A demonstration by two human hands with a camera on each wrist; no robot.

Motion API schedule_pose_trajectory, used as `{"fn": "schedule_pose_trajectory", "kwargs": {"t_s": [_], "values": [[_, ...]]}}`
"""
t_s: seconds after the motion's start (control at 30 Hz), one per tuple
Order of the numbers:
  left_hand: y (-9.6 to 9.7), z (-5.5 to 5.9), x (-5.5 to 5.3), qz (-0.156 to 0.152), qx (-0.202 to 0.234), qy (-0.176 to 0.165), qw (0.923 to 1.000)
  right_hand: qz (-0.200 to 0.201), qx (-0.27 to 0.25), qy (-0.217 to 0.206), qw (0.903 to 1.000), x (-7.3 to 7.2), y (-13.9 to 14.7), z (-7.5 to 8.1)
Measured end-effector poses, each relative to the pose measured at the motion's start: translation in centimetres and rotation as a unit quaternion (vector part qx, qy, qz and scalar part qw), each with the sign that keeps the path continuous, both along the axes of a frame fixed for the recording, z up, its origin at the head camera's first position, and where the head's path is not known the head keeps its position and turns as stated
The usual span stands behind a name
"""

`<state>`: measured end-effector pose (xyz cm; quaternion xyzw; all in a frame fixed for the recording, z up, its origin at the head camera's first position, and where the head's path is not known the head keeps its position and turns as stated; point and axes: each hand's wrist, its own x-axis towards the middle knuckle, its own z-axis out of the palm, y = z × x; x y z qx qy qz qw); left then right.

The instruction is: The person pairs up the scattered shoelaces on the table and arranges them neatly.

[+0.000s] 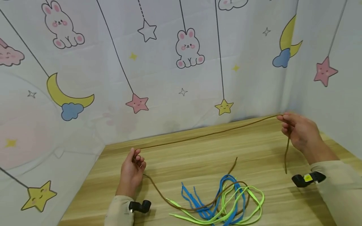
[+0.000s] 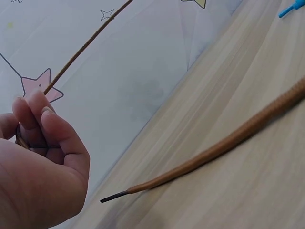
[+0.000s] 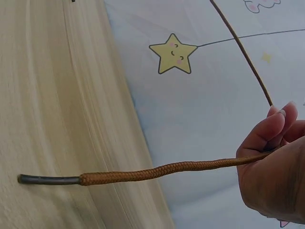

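A thin brown shoelace stretches across the air between the two hands, rising toward the right. My left hand pinches it with bent fingers; part of the lace is tucked in the palm in the left wrist view. Its other side is pinched by my right hand, from which a dark-tipped tail hangs down. Below lies another brown lace, one dark-tipped end close under the left hand. It crosses a loose heap of blue laces and bright green laces on the table.
The wood-grain table meets a white curtain printed with bunnies, stars and moons along its back edge. More curtain hangs at the left and right sides. Black wrist cameras sit on both sleeves.
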<state>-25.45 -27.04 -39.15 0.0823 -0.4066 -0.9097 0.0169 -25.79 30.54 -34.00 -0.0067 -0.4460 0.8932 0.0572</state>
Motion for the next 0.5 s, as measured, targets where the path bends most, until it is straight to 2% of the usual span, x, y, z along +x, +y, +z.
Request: {"fn": "schedule_pose_trajectory", "kwargs": {"t_s": [0.17, 0.37, 0.5], "values": [[-0.03, -0.03, -0.1, -0.006, 0.016, 0.003, 0.9998, -0.011, 0.026, -0.004, 0.9996, -0.22, 0.04, -0.31], [-0.31, 0.02, -0.09, -0.008, 0.052, 0.002, 0.9986, -0.014, 0.035, -0.012, 0.9992, -0.4, 0.18, -0.68], [-0.29, 0.08, -0.11, -0.007, 0.044, 0.002, 0.999, -0.012, 0.042, -0.015, 0.9989, -0.42, 0.29, -0.8]]}}
